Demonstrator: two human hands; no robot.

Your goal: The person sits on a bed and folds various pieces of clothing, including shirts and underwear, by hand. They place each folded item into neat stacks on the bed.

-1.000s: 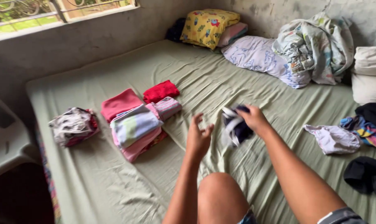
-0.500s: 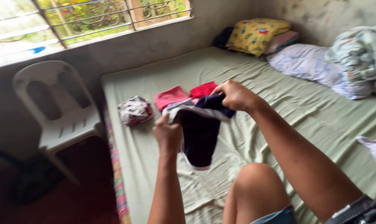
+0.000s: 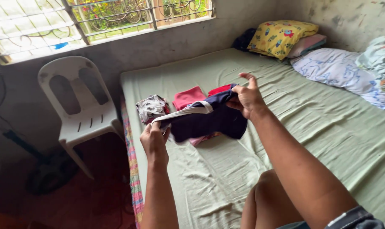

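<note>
Head view. Left hand (image 3: 154, 140) and right hand (image 3: 247, 99) well apart, each clamped on one end of a single dark navy garment (image 3: 209, 121) with a white band. Garment stretched in air between them over the green bed sheet (image 3: 311, 123), long axis running lower-left to upper-right, above the folded clothes. Counted beyond: one grey patterned bundle (image 3: 151, 107), one pink fold (image 3: 188, 96), one red fold (image 3: 219, 89). One white plastic chair (image 3: 80, 106) left of bed.

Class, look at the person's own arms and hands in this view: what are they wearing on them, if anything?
Both arms are bare from the frame's lower edge to the wrist, with no sleeves showing. The left hand and right hand are bare too: no gloves, and no watch, ring or bracelet that I can make out.
</note>
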